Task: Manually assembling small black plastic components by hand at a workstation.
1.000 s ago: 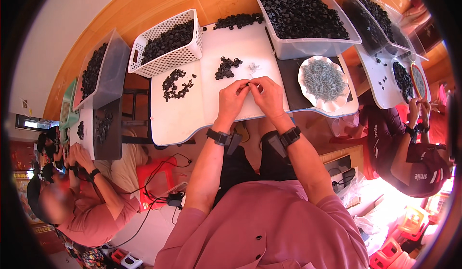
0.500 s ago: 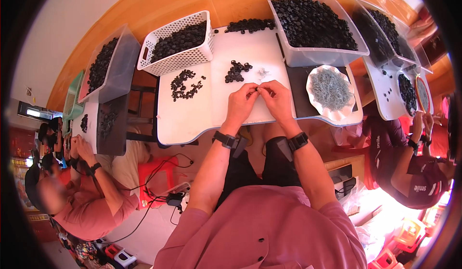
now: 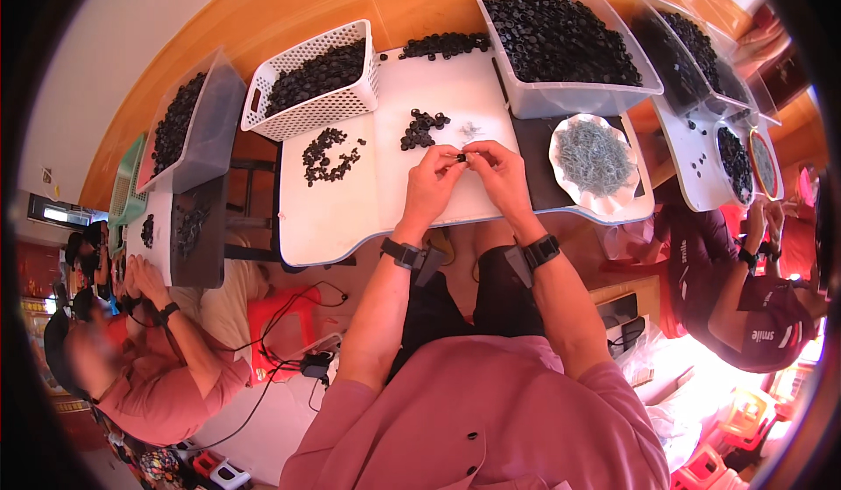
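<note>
My left hand point(image 3: 429, 185) and my right hand point(image 3: 499, 177) meet fingertip to fingertip over the front part of the white tabletop point(image 3: 394, 192). Pinched between them is a small black part point(image 3: 461, 157); its exact kind is too small to make out. Both hands are closed, thumb against fingers. Just beyond lies a small pile of black ring-like parts point(image 3: 425, 129). Beside that pile rests a little heap of thin silvery metal pieces point(image 3: 470, 129). More black parts point(image 3: 326, 159) are spread out to the left.
A white perforated basket point(image 3: 328, 113) and a clear bin point(image 3: 578, 103), both full of black parts, stand at the back. At right, a scalloped white plate point(image 3: 604, 204) holds silvery metal pieces on a black mat point(image 3: 536, 162). Co-workers sit at tables on both sides.
My fingertips have parted slightly, and the small black part between them now shows. The whole view has shifted a little, with the table sliding left.
</note>
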Available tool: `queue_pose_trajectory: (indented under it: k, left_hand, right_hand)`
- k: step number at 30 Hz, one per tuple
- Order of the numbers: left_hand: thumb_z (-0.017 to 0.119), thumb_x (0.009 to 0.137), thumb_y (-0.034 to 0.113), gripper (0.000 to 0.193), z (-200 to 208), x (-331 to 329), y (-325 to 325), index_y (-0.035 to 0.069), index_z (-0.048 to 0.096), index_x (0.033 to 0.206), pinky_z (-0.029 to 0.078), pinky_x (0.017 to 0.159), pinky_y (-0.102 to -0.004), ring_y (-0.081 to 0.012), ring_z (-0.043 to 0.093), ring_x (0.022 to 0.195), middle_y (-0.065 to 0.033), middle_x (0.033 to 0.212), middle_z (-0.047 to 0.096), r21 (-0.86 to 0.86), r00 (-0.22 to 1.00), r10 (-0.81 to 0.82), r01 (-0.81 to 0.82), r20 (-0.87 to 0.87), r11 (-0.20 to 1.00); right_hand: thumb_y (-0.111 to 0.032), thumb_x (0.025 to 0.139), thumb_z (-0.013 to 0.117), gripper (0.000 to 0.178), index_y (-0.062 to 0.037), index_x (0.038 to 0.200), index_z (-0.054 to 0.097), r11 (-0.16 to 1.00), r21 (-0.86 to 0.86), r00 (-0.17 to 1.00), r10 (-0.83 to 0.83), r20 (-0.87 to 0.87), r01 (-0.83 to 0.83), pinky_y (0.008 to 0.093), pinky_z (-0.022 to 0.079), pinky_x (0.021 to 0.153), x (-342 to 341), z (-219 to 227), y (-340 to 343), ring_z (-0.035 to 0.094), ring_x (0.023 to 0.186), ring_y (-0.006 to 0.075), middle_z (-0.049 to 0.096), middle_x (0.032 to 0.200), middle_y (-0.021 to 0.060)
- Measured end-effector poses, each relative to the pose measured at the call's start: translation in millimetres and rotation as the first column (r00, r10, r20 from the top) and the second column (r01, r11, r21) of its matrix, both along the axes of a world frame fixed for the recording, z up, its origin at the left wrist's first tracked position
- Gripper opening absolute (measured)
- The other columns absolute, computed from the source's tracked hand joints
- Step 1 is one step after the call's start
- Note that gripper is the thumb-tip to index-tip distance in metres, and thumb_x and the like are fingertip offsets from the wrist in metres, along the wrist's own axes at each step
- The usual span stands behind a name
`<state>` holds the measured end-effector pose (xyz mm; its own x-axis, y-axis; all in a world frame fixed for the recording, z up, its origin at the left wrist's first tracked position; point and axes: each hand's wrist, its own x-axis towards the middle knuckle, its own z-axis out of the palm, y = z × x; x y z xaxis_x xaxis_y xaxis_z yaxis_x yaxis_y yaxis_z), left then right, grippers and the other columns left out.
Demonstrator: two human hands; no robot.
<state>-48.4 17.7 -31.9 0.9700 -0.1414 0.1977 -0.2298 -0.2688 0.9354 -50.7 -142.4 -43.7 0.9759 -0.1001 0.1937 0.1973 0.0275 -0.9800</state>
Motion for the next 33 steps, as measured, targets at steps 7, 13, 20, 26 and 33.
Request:
queue_pose_trajectory:
  k: [7,13,20,26,33]
  left_hand:
    - [0.075,0.093,0.007,0.022,-5,2,0,0.006,0.07,0.114,0.053,0.071,-0.0261,-0.0094,0.068,0.078,-0.0053,0.086,0.077,-0.143,1.0,0.006,-0.004,0.012,0.99]
    - [0.076,0.092,0.005,0.021,-5,2,1,0.005,0.072,0.113,0.051,0.07,-0.0233,-0.0069,0.064,0.077,-0.0025,0.089,0.074,-0.1,1.0,0.001,0.0,0.006,0.995]
    - [0.077,0.091,0.004,0.021,0,-1,2,0.004,0.074,0.112,0.05,0.068,-0.0218,-0.0054,0.061,0.075,-0.0008,0.091,0.073,-0.069,1.0,0.016,-0.016,-0.003,0.997]
    - [0.077,0.09,0.004,0.021,4,-2,2,0.004,0.074,0.111,0.051,0.07,-0.0229,-0.0065,0.063,0.076,-0.0015,0.091,0.074,-0.04,0.999,0.027,-0.028,-0.026,0.999]
    - [0.078,0.087,0.006,0.031,4,15,4,0.004,0.072,0.117,0.054,0.078,-0.0301,-0.0145,0.065,0.084,-0.005,0.098,0.073,0.01,0.965,0.189,-0.194,0.181,0.981]
  right_hand:
    - [-0.002,0.093,0.071,0.017,0.0025,0.11,0.073,0.985,0.113,0.988,0.135,-0.068,-0.127,0.0241,0.054,0.079,3,0,-5,0.069,0.088,0.0098,0.075,0.096,0.0048]
    - [-0.002,0.092,0.073,0.018,0.0016,0.11,0.073,0.984,0.111,0.988,0.144,-0.052,-0.137,0.0238,0.054,0.08,3,0,-7,0.069,0.089,0.0099,0.075,0.096,0.0042]
    - [-0.004,0.093,0.073,0.016,0.0007,0.107,0.073,0.989,0.069,0.987,0.134,-0.085,-0.128,0.0229,0.054,0.079,3,2,-7,0.069,0.087,0.0089,0.075,0.095,0.0033]
    - [-0.004,0.092,0.073,0.014,0.0019,0.105,0.074,0.985,0.114,0.98,0.144,-0.136,-0.128,0.0225,0.053,0.077,1,5,-6,0.068,0.085,0.0076,0.074,0.092,0.0027]
    - [-0.005,0.091,0.075,0.013,0.0014,0.102,0.075,0.997,0.083,0.995,0.017,-0.099,-0.008,0.0223,0.051,0.071,3,1,-4,0.064,0.077,0.0053,0.072,0.084,0.0004]
